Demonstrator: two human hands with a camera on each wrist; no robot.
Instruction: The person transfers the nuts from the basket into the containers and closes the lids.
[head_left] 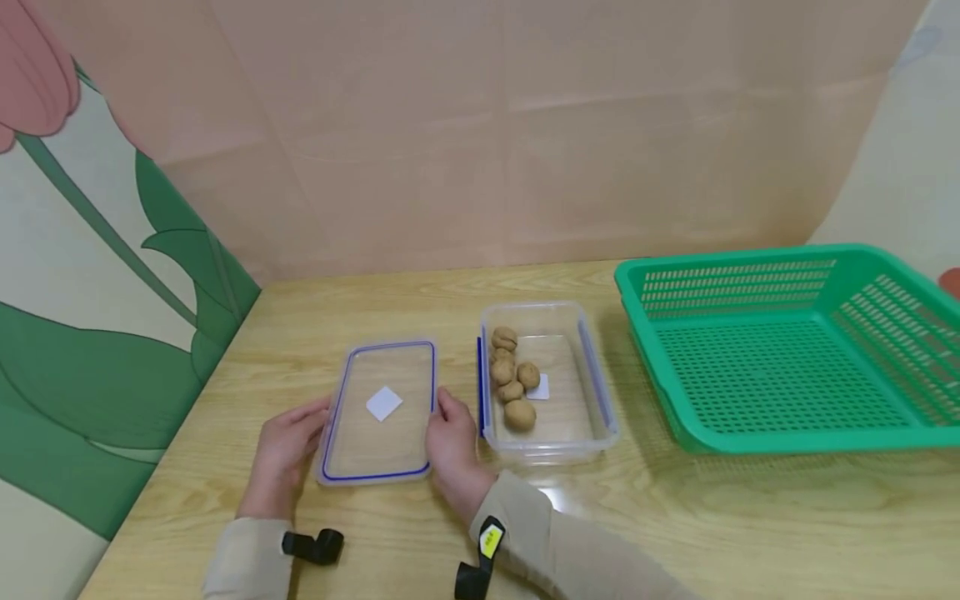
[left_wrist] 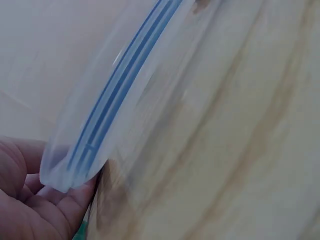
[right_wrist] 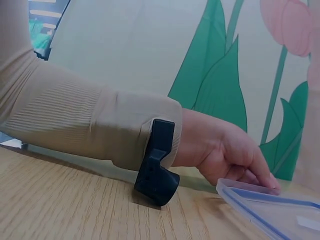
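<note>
A clear plastic lid (head_left: 352,442) with a blue seal and a white square label lies between my two hands. My left hand (head_left: 283,446) pinches its left edge; the left wrist view shows that hand (left_wrist: 40,200) with the lid's rim (left_wrist: 115,95) between thumb and fingers. At the lid's right edge, my right hand (head_left: 453,442) grips with the thumb along the rim, its other fingers mostly hidden. In the right wrist view only the left hand (right_wrist: 235,155) appears, on a lid corner (right_wrist: 240,195). Right of the lid stands a clear container (head_left: 573,417) holding several walnuts (head_left: 503,371).
A large green plastic basket (head_left: 667,400) stands on the right of the wooden table (head_left: 585,533). A small white label (head_left: 542,387) shows in the container. Behind the table hangs a pinkish-brown sheet (head_left: 450,150); a flower mural (head_left: 82,375) covers the left wall.
</note>
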